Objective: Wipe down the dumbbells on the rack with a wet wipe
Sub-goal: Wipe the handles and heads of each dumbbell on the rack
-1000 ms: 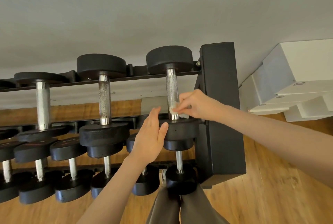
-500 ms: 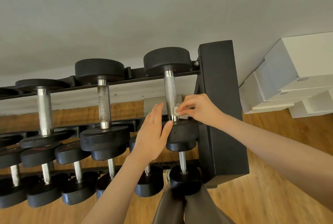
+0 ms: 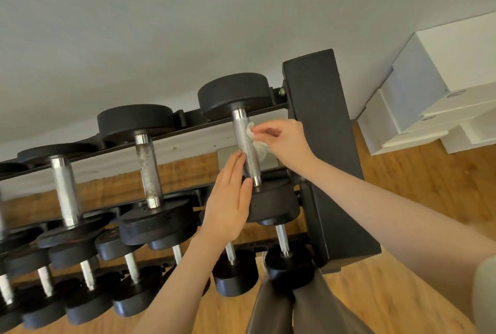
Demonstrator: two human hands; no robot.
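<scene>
The rightmost top-tier dumbbell (image 3: 244, 145) has black round heads and a knurled steel handle. My right hand (image 3: 284, 143) pinches a crumpled white wet wipe (image 3: 259, 144) against the right side of that handle, near its upper half. My left hand (image 3: 228, 199) is flat with fingers together, its fingertips touching the handle's left side and its palm beside the near head. Two more dumbbells (image 3: 147, 162) lie to the left on the same tier.
The black rack's end panel (image 3: 327, 151) stands right of the dumbbell. Lower tiers hold several smaller dumbbells (image 3: 236, 274). White boxes (image 3: 434, 97) are stacked at the right on the wooden floor (image 3: 418, 194). My legs (image 3: 292, 312) show at the bottom.
My right hand slid the wipe up the handle from its lower end toward the upper half. My left hand stayed beside the handle. The view shifted slightly.
</scene>
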